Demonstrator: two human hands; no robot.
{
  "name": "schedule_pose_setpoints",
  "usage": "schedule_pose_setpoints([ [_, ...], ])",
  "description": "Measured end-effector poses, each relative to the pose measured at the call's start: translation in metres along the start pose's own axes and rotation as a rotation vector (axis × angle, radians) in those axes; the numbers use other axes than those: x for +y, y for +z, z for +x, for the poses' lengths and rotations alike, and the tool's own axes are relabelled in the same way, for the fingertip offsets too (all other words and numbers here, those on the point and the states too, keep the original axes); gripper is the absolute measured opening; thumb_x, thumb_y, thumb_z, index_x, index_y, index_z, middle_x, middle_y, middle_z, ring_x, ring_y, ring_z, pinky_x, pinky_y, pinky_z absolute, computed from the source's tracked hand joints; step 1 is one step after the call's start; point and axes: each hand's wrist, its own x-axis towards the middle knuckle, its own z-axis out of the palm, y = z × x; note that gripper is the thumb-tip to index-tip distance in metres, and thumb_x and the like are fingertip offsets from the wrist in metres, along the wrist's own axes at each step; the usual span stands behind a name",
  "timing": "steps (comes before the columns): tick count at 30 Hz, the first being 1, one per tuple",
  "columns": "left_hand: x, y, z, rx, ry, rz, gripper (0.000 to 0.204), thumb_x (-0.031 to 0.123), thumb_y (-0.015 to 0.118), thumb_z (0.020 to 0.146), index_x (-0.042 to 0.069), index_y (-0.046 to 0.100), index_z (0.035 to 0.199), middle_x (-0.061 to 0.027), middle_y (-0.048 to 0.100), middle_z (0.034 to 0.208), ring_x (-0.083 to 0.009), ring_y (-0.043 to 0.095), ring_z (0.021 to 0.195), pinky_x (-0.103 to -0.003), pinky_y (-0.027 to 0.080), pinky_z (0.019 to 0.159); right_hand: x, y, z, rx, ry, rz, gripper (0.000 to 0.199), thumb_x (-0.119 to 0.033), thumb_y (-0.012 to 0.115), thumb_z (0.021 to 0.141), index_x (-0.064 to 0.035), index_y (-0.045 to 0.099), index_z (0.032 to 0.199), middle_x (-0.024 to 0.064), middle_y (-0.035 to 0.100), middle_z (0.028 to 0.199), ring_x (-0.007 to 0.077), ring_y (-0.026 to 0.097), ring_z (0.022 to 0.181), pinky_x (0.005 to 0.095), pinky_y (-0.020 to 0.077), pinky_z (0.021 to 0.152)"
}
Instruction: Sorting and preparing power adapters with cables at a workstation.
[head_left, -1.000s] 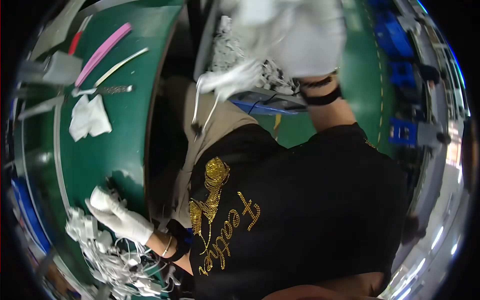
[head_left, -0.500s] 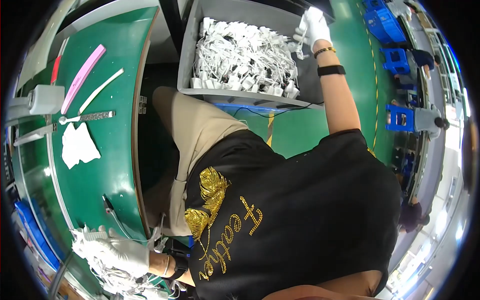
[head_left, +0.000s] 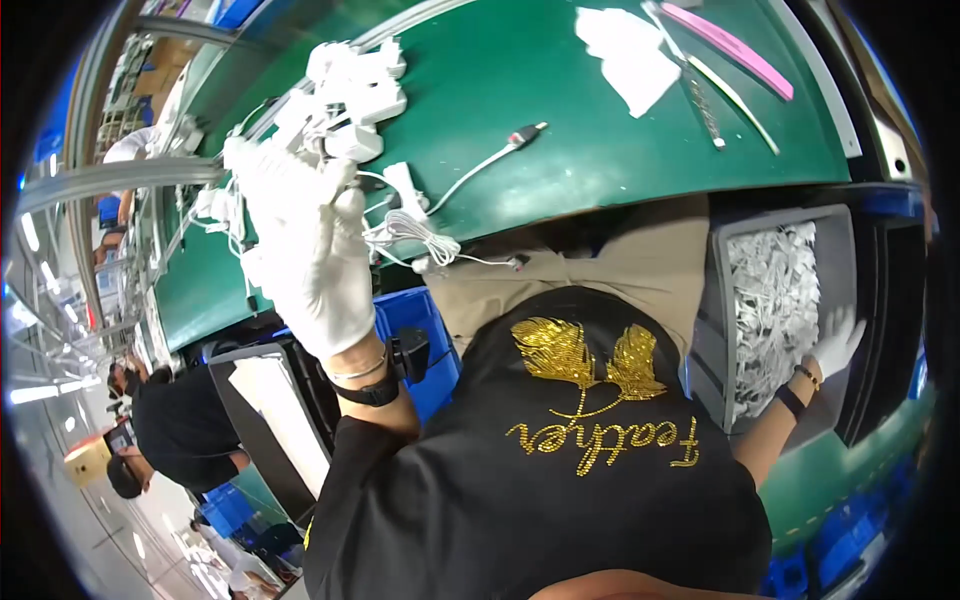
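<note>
My left hand [head_left: 318, 255], in a white glove, is at the left part of the green bench among white chargers [head_left: 362, 98] with their cords. Its fingers are curled around some white charger cables, partly lost against the white pile. A coiled white cable [head_left: 415, 235] lies by its wrist side, near the bench edge. My right hand [head_left: 838, 345], also gloved, is over the far right side of a grey bin [head_left: 708, 330]. Its fingers are spread and nothing shows in them. A heap of white chargers and cords [head_left: 775, 300] fills much of the bin.
On the green bench [head_left: 500, 85] lie a white cloth [head_left: 628, 55], a pink strip [head_left: 735, 50], a pale strip [head_left: 735, 105] and a cable with a dark plug [head_left: 525, 135]. A metal frame post [head_left: 120, 185] stands at left. Another person [head_left: 185, 425] bends at lower left.
My view has swung round toward the bench. My left hand has moved in among the chargers and its fingers have curled. My right hand remains at the bin, fingers now spread.
</note>
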Motion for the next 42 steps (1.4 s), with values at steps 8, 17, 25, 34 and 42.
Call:
schedule_pose_setpoints([
  [8, 0.014, -0.057, 0.004, -0.28, 0.1, -0.569, 0.084, 0.001, 0.068, 0.085, 0.012, 0.021, 0.154, -0.0107, 0.048, 0.137, -0.0227, 0.06, 0.103, -0.027, 0.052, 0.073, -0.241, 0.269, -0.248, -1.49, -0.359, 0.181, 0.057, -0.022, 0.064, 0.093, -0.0014, 0.044, 0.142, 0.008, 0.07, 0.101, 0.0133, 0.066, 0.083, 0.025, 0.0542, 0.078],
  [17, 0.001, -0.062, -0.028, 0.197, 0.005, -0.134, 0.083, 0.008, 0.067, 0.089, 0.007, 0.016, 0.154, -0.0145, 0.05, 0.129, -0.0246, 0.062, 0.101, -0.03, 0.054, 0.078, -0.232, 0.411, -0.381, -1.51, -1.04, -0.632, 0.032, -0.031, 0.07, 0.078, -0.0084, 0.07, 0.1, 0.0182, 0.067, 0.103, 0.0353, 0.068, 0.086, 0.0423, 0.0557, 0.08],
  [25, -0.036, -0.076, -0.01, 0.156, -0.154, 0.064, 0.079, 0.007, 0.065, 0.09, 0.004, 0.017, 0.153, -0.0153, 0.053, 0.125, -0.0243, 0.063, 0.1, -0.034, 0.055, 0.081, -0.256, 0.4, -0.294, -1.791, -0.227, 0.171, 0.045, -0.021, 0.076, 0.083, 0.0006, 0.062, 0.119, 0.0055, 0.066, 0.112, 0.0151, 0.064, 0.092, 0.0288, 0.0525, 0.075],
  [34, -0.03, -0.067, -0.01, 0.098, -0.283, 0.051, 0.069, 0.008, 0.066, 0.088, -0.001, 0.031, 0.147, -0.0101, 0.062, 0.102, -0.0139, 0.063, 0.085, -0.023, 0.051, 0.07, -0.216, 0.358, -0.203, -1.256, -0.559, -0.091, 0.054, -0.023, 0.075, 0.081, -0.0009, 0.057, 0.127, 0.0117, 0.065, 0.117, 0.0187, 0.065, 0.097, 0.0301, 0.0516, 0.082],
  [42, -0.016, -0.05, -0.008, -0.149, -0.426, 0.18, 0.061, 0.013, 0.069, 0.084, -0.004, 0.044, 0.137, -0.0085, 0.064, 0.089, -0.0092, 0.055, 0.063, -0.019, 0.046, 0.058, -0.226, 0.379, -0.227, -1.004, -1.032, -0.802, 0.039, -0.026, 0.066, 0.085, -0.0078, 0.058, 0.119, 0.0128, 0.065, 0.101, 0.0274, 0.066, 0.088, 0.0341, 0.0526, 0.078],
])
